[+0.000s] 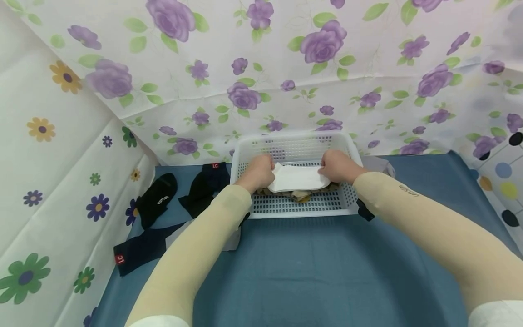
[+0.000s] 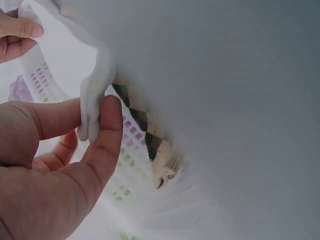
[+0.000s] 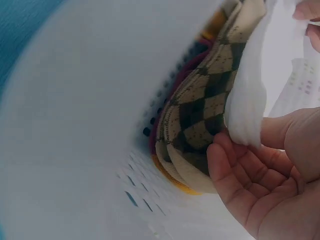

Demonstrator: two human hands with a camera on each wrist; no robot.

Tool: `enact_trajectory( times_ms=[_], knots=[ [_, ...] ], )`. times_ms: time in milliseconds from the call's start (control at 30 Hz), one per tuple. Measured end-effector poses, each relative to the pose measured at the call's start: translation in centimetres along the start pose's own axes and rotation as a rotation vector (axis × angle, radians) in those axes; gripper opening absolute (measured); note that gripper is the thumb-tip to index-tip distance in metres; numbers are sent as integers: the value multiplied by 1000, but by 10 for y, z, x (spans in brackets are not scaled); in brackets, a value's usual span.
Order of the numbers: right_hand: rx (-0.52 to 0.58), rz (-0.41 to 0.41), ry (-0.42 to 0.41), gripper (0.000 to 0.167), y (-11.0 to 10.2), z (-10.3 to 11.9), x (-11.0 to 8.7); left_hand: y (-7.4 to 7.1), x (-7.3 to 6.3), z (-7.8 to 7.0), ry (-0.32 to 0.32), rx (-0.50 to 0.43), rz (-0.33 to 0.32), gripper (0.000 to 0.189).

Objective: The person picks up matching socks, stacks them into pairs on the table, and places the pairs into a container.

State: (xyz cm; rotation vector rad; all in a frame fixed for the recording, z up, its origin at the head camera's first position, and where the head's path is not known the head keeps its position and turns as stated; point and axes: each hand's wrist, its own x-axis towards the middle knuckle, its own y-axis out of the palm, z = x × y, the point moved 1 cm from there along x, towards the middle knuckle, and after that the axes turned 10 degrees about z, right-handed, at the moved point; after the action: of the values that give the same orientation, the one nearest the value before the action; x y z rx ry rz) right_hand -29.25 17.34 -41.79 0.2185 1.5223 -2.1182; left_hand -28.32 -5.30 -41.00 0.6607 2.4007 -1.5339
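A folded white sock (image 1: 300, 177) is stretched flat between my two hands inside a white plastic basket (image 1: 302, 215). My left hand (image 1: 258, 173) pinches its left end between thumb and fingers; in the left wrist view the layers show between them. At the other end, my right hand (image 1: 337, 167) holds the white fabric with thumb and curled fingers. Beneath it lie folded beige-and-dark checked socks (image 3: 200, 107), with maroon and mustard edges showing below them in the right wrist view. The white sock covers most of this pile.
Left of the basket lie black socks (image 1: 157, 197), a dark pair (image 1: 200, 195) and a navy sock (image 1: 143, 249) with a red label. Grey fabric (image 1: 232, 240) is partly under my left arm; more grey fabric (image 1: 377, 164) sits behind the basket's right side. Flowered sheeting (image 1: 245, 118) rises behind.
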Motion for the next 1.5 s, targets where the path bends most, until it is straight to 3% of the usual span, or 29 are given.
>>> enact_trajectory(
  times_ms=[167,400,533,633,800,967,1167,1500],
  knots=[
    [-34,-52,-19,16,1,0,2,6,3,0,13,52,4,26],
    [-67,-143,-37,19,6,4,2,10,1,5,33,127,-3,38],
    [-97,-175,-99,29,11,21,-7,12,0,4,116,272,-66,33],
    [-143,-126,-133,32,16,32,-9,12,-1,1,158,377,-76,31],
    [-198,-14,-88,34,26,34,-7,15,-1,-4,165,436,48,31],
    [-197,22,-81,35,29,26,-3,19,-2,-1,175,479,147,32],
    [-167,66,-102,41,25,22,-2,18,-3,-1,146,445,207,36],
    [-160,65,-105,46,28,16,2,17,-5,-2,111,429,259,36]
  ],
)
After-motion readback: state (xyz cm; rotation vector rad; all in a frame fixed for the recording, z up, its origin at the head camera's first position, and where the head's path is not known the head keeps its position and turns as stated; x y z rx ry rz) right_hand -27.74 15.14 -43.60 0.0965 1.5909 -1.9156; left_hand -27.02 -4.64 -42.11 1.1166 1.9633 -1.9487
